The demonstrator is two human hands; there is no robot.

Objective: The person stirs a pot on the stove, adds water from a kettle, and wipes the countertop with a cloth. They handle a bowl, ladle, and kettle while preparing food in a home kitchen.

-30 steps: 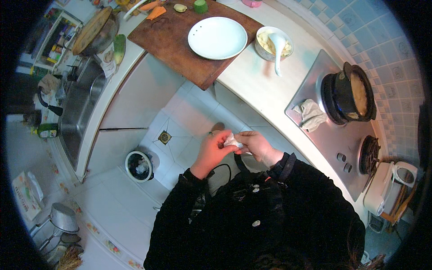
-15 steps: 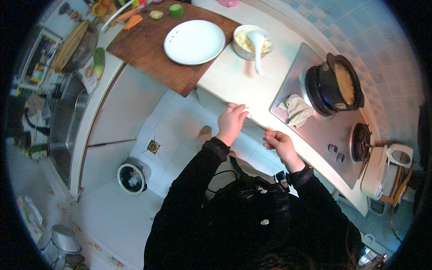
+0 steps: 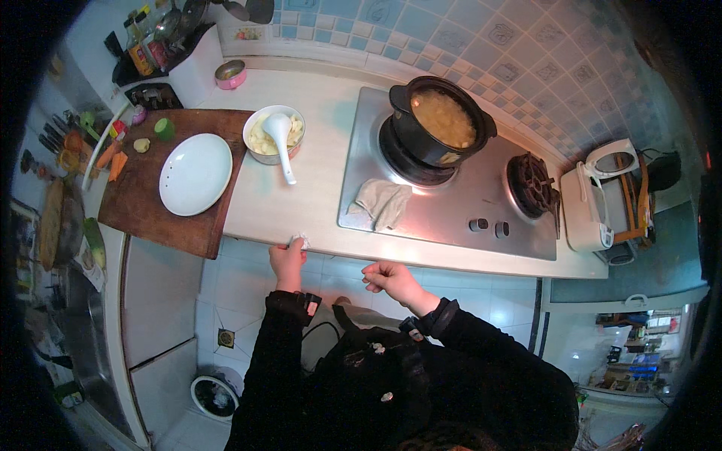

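Observation:
My left hand (image 3: 287, 264) is at the counter's front edge, closed on a small crumpled white piece (image 3: 302, 240) that looks like tissue or thin wrap. To its right, just in front of the edge, my right hand (image 3: 395, 282) has thumb and fingers pinched together; whatever they may hold is too small to make out. Behind my left hand stands a bowl (image 3: 256, 155) of pale chopped pieces with a white spoon (image 3: 278, 135) lying across it. A white plate (image 3: 195, 174) rests on the wooden cutting board (image 3: 128, 207) at the left.
On the steel stove (image 3: 444, 218), a black pot (image 3: 442, 120) of yellowish food sits over the left burner. A folded cloth (image 3: 382, 203) lies at the stove's near left corner. Carrot pieces (image 3: 116, 165) and a green vegetable piece (image 3: 164, 128) are on the board. A bin (image 3: 214, 395) stands below.
The view has swung toward the stove, so the counter appears more level. My left hand keeps the white piece; my right hand stays pinched near the edge.

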